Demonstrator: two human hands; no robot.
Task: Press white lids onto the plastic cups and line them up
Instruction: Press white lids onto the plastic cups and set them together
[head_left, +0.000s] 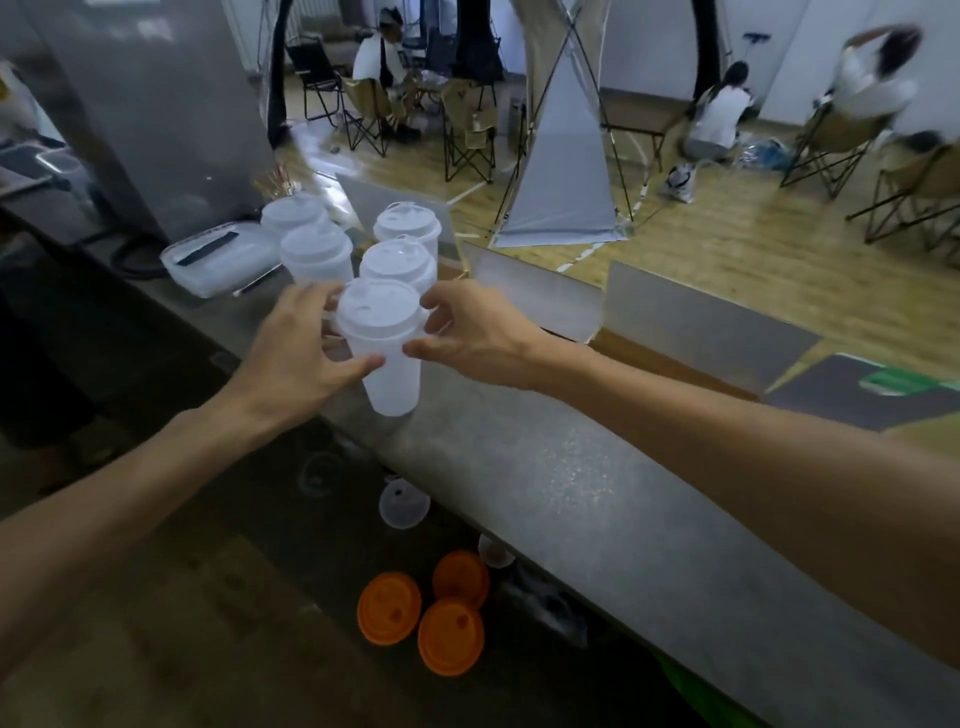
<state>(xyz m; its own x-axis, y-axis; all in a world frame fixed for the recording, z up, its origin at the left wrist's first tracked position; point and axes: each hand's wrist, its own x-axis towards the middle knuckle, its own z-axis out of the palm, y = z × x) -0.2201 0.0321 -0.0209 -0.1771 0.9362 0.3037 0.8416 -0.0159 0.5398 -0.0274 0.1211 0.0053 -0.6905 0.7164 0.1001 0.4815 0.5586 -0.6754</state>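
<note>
Translucent plastic cups with white lids: five on the grey counter (545, 467). Nearest lidded cup (387, 353) gripped by left hand (296, 358) and right hand (467, 338) (fingers curled round it). Orange round lids (423, 613): three, below.

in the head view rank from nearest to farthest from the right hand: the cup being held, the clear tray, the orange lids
From the right hand:
1. Held cup, between both hands, touching its fingers.
2. Clear tray, far left on the counter, beyond the lidded cups.
3. Orange lids, low down, below the counter edge.
</note>
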